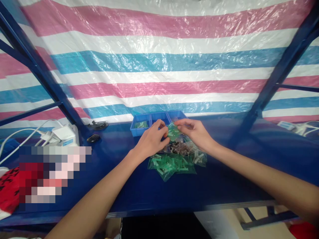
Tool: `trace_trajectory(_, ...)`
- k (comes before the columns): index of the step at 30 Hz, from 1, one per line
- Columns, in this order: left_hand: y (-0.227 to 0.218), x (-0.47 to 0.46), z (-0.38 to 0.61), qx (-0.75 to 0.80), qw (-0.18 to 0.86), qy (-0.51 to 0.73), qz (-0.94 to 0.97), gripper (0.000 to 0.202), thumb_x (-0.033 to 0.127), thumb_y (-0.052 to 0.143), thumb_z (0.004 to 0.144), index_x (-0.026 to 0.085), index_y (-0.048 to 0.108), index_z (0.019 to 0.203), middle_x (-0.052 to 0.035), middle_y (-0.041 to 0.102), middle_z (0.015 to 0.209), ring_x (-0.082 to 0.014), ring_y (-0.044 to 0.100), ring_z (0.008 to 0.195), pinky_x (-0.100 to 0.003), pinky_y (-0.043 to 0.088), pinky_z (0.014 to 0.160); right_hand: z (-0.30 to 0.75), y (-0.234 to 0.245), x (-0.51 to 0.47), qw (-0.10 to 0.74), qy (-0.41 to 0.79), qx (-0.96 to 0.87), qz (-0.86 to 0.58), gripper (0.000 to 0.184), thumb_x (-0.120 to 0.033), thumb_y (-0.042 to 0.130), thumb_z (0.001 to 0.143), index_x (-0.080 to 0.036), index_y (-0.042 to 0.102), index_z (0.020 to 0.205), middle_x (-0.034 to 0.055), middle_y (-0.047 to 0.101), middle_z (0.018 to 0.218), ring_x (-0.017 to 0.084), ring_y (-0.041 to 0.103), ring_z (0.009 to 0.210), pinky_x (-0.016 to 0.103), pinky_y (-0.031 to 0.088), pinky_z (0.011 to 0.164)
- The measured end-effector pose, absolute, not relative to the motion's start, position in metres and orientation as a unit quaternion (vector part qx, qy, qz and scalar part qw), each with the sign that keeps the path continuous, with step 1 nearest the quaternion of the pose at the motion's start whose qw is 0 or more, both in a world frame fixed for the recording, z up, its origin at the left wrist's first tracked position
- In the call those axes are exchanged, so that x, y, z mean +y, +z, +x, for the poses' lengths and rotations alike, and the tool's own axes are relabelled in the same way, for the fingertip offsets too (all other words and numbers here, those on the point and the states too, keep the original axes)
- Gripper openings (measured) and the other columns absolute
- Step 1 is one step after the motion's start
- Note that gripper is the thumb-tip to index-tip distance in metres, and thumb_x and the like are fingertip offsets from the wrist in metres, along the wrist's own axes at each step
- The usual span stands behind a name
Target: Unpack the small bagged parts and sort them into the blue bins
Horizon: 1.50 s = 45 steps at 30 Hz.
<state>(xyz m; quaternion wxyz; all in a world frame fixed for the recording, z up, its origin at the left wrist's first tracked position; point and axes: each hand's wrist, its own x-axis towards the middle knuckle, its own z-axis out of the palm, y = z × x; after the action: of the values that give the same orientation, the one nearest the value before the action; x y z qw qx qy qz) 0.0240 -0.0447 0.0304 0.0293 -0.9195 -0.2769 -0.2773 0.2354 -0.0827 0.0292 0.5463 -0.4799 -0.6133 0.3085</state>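
Note:
Between my two hands is a small green plastic bag (173, 132) with white pieces inside. My left hand (156, 136) pinches its left side, and my right hand (191, 131) pinches its upper right corner. Below them, on the blue table, lies a pile of green plastic bags (171, 164) holding pale strip-like pieces. Behind these are clear bags of dark and brownish small parts (181, 148), partly covered by my hands. Just beyond my hands stands a blue divided tray (141, 131); a green bag (141, 124) rests in its left compartment.
The blue table (112, 186) has metal frame posts on both sides and a striped plastic sheet (169, 63) behind. At left are a black mouse (93, 138), a dark cable (99, 125), white chargers (63, 136) and a red patterned cloth (12, 187). White cables (302, 127) lie far right.

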Motion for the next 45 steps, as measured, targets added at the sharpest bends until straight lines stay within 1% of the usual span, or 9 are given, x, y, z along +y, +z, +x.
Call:
trace_trajectory(7, 0.031, -0.043, 0.024, -0.251, 0.025, -0.337, -0.907, 0.021, 0.028, 0.049, 0.101, 0.018, 0.051, 0.083, -0.0067, 0.055, 0.108, -0.0162, 0.057, 0.087, -0.028, 0.043, 0.068, 0.241, 0.023, -0.077, 0.525, 0.495, -0.574, -0.385, 0.025, -0.031, 0.073, 0.083, -0.018, 0.074, 0.103, 0.0091, 0.076, 0.097, 0.022, 0.072, 0.093, 0.041, 0.058, 0.089)
trace_trajectory(14, 0.032, -0.039, 0.025, -0.25, -0.022, -0.399, -0.882, 0.024, 0.032, 0.045, 0.105, 0.018, 0.051, 0.086, -0.0046, 0.054, 0.097, -0.0131, 0.051, 0.075, -0.027, 0.042, 0.067, 0.237, 0.031, -0.086, 0.473, 0.331, -0.664, -0.475, 0.033, -0.047, 0.07, 0.088, -0.018, 0.064, 0.072, 0.0029, 0.065, 0.07, 0.017, 0.063, 0.066, 0.031, 0.05, 0.061)
trace_trajectory(21, 0.031, -0.04, 0.029, -0.237, -0.045, -0.418, -0.876, 0.027, 0.032, 0.043, 0.107, 0.018, 0.049, 0.084, -0.0019, 0.052, 0.086, -0.0141, 0.051, 0.075, -0.029, 0.043, 0.07, 0.233, 0.034, -0.089, 0.511, 0.355, -0.634, -0.459, 0.044, -0.056, 0.068, 0.087, -0.021, 0.055, 0.066, -0.0026, 0.045, 0.067, 0.014, 0.049, 0.061, 0.03, 0.048, 0.06)
trace_trajectory(25, 0.028, -0.042, 0.028, -0.269, -0.075, -0.405, -0.871, 0.025, 0.043, 0.052, 0.103, 0.019, 0.051, 0.108, -0.003, 0.058, 0.1, -0.0114, 0.054, 0.069, -0.028, 0.046, 0.064, 0.233, 0.029, -0.087, 0.534, 0.405, -0.591, -0.448, 0.045, -0.058, 0.071, 0.085, -0.021, 0.05, 0.068, -0.0033, 0.038, 0.074, 0.013, 0.048, 0.063, 0.03, 0.051, 0.06)
trace_trajectory(28, 0.028, -0.043, 0.026, -0.277, -0.049, -0.381, -0.881, 0.048, 0.052, 0.062, 0.096, 0.023, 0.045, 0.13, -0.0078, 0.056, 0.119, -0.013, 0.059, 0.074, -0.027, 0.049, 0.06, 0.233, 0.027, -0.086, 0.548, 0.402, -0.582, -0.446, 0.044, -0.055, 0.072, 0.085, -0.021, 0.051, 0.068, -0.0031, 0.037, 0.075, 0.012, 0.048, 0.064, 0.028, 0.051, 0.06)
trace_trajectory(33, 0.028, -0.043, 0.024, -0.259, 0.064, -0.337, -0.903, 0.026, 0.039, 0.055, 0.101, 0.024, 0.054, 0.121, -0.0107, 0.051, 0.127, -0.0216, 0.062, 0.099, -0.027, 0.051, 0.061, 0.23, 0.034, -0.09, 0.537, 0.491, -0.542, -0.42, 0.036, -0.049, 0.08, 0.079, -0.019, 0.062, 0.07, -0.0008, 0.048, 0.078, 0.011, 0.05, 0.067, 0.025, 0.052, 0.06)
trace_trajectory(38, 0.026, -0.042, 0.026, -0.242, 0.081, -0.382, -0.888, 0.021, 0.031, 0.04, 0.107, 0.019, 0.057, 0.112, -0.008, 0.061, 0.11, -0.0182, 0.063, 0.092, -0.03, 0.053, 0.072, 0.231, 0.034, -0.09, 0.575, 0.47, -0.515, -0.428, 0.032, -0.044, 0.08, 0.079, -0.022, 0.068, 0.099, 0.0086, 0.066, 0.113, 0.022, 0.065, 0.097, 0.027, 0.056, 0.06)
trace_trajectory(41, 0.025, -0.04, 0.027, -0.259, 0.054, -0.394, -0.88, 0.024, 0.032, 0.038, 0.108, 0.018, 0.057, 0.103, -0.0051, 0.065, 0.093, -0.0182, 0.063, 0.085, -0.03, 0.049, 0.071, 0.233, 0.033, -0.089, 0.573, 0.428, -0.552, -0.429, 0.048, -0.038, 0.077, 0.082, -0.03, 0.061, 0.127, 0.0088, 0.065, 0.132, 0.027, 0.062, 0.118, 0.035, 0.06, 0.078)
trace_trajectory(45, 0.022, -0.038, 0.026, -0.312, -0.004, -0.358, -0.88, 0.031, 0.041, 0.039, 0.108, 0.018, 0.055, 0.092, 0.0036, 0.051, 0.06, -0.0134, 0.05, 0.051, -0.025, 0.03, 0.051, 0.233, 0.034, -0.091, 0.491, 0.378, -0.65, -0.439, 0.031, -0.04, 0.073, 0.085, -0.025, 0.069, 0.111, 0.0078, 0.071, 0.109, 0.027, 0.066, 0.106, 0.04, 0.058, 0.085)
